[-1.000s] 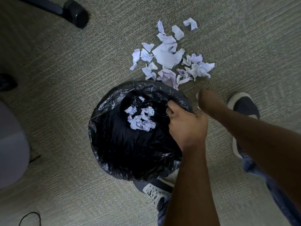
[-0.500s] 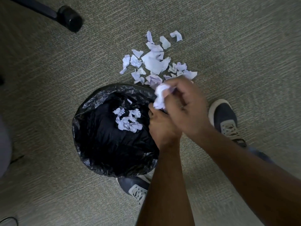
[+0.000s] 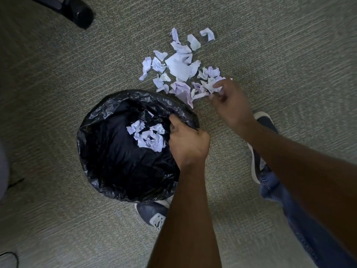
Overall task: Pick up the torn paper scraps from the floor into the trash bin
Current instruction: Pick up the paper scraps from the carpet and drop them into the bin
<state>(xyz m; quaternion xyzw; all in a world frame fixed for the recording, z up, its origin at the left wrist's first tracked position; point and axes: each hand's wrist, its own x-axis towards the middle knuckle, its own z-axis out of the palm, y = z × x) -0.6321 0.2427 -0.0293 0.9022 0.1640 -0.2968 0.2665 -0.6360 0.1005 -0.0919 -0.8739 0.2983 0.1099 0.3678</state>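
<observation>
**An office floor, by the look of it**

The setting reads as an office. The floor [image 3: 270,45] is covered in short, grey-green commercial carpet with a fine ribbed weave, the kind laid in workplaces. At the top left a black caster wheel [image 3: 80,13] on a dark leg rests on the carpet, suggesting a rolling office chair. A small round trash bin [image 3: 100,151] lined with a black plastic bag stands on the carpet, and a thin dark cable [image 3: 11,255] loops at the lower left edge.
</observation>
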